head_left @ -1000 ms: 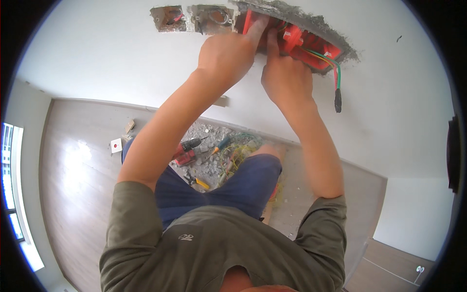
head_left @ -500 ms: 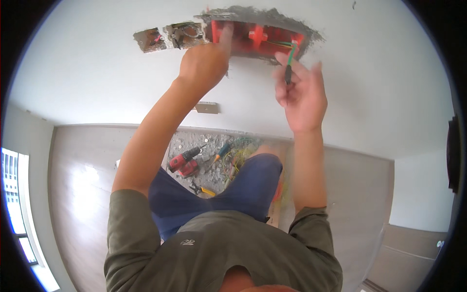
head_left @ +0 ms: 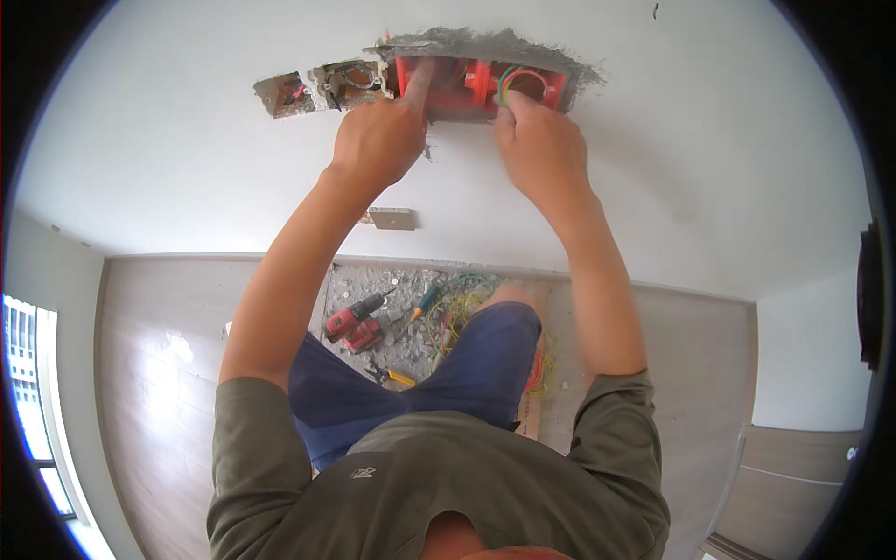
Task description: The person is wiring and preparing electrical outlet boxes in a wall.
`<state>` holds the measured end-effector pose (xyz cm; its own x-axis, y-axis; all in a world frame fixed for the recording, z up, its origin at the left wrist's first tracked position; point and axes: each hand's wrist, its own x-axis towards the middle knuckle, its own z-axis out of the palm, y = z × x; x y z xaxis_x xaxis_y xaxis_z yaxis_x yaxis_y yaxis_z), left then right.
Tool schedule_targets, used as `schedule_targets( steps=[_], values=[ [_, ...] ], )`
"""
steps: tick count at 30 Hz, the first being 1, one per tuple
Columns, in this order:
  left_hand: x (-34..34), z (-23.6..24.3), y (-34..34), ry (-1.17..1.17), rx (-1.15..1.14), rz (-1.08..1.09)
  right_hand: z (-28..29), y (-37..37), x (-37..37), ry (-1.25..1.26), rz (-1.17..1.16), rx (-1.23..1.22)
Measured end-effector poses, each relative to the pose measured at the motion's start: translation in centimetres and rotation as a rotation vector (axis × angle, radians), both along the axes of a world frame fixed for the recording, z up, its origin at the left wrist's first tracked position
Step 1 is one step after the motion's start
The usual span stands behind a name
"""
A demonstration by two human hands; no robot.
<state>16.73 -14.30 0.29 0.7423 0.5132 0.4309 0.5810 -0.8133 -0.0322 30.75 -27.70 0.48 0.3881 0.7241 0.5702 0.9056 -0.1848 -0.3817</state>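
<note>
A red double wall box (head_left: 479,86) sits in a recess in the white wall, ringed by rough grey mortar (head_left: 509,43). My left hand (head_left: 378,140) is at its left half, the index finger stretched up into the box. The other left fingers curl under and are partly hidden. At the right half, my right hand (head_left: 546,145) is closed, thumb and finger pinching wires (head_left: 505,86) at the box's lower edge. The wires, green and reddish, curve in a loop inside the box. Their ends are hidden by the hand.
Left of the red box, older open wall boxes (head_left: 353,80) hold loose wires. A beige plate (head_left: 392,219) sits lower on the wall. Between my legs, a red cordless drill (head_left: 347,317), a screwdriver (head_left: 426,301), yellow-handled pliers (head_left: 400,378) and tangled wires (head_left: 455,317) lie amid rubble.
My right hand has turned from palm-up with spread fingers to a pinch, moving left and up. The green wire that hung out with a black end now loops inside the box. My left finger stays inside.
</note>
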Motion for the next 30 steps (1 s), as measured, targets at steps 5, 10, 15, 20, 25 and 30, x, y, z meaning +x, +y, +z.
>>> schedule_targets(
  steps=[5, 10, 15, 20, 25, 30],
  values=[
    [0.3, 0.1, -0.1, 0.013, -0.031, -0.003, -0.8, 0.5, 1.2, -0.482, -0.138, -0.043],
    [0.2, -0.1, 0.2, 0.023, -0.05, -0.001, -1.0, -0.4, 1.3, -0.663, -0.112, -0.045],
    [0.3, 0.4, -0.5, 0.059, -0.096, 0.019, -3.1, -0.2, 1.4, -0.709, -0.202, 0.238],
    [0.2, 0.4, -0.3, 0.059, -0.091, 0.001, -2.9, 1.1, 2.3, -0.756, -0.158, 0.297],
    [0.2, 0.1, -0.1, 0.036, -0.082, -0.011, -1.7, 1.6, 2.4, -0.704, -0.197, 0.014],
    [0.1, 0.4, 0.0, 0.048, -0.082, -0.049, -1.3, 1.4, 3.0, -0.702, -0.219, -0.084]
  ],
)
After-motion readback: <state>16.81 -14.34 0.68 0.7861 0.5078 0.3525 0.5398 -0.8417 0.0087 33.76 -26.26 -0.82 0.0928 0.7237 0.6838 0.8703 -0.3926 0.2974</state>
